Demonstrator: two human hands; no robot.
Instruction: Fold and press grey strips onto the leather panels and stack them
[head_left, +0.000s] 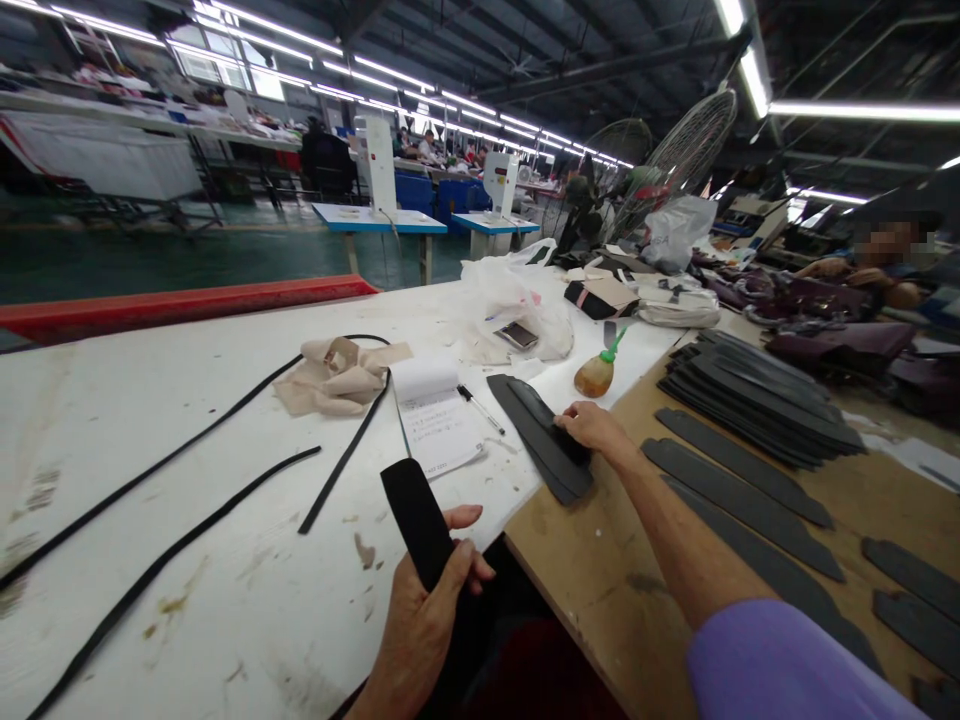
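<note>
Handling pieces now: left hand (420,610) holds a black strip (415,510) in its fingers; right hand (598,428), fingers narrow, touches dark pieces (525,425), grip unclear; separating any calls for a clean edge pinch.

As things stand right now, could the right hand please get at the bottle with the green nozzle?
Probably yes: the bottle is just beyond the right hand, with nothing visible blocking the way, though its fingers are on the dark pieces.
</note>
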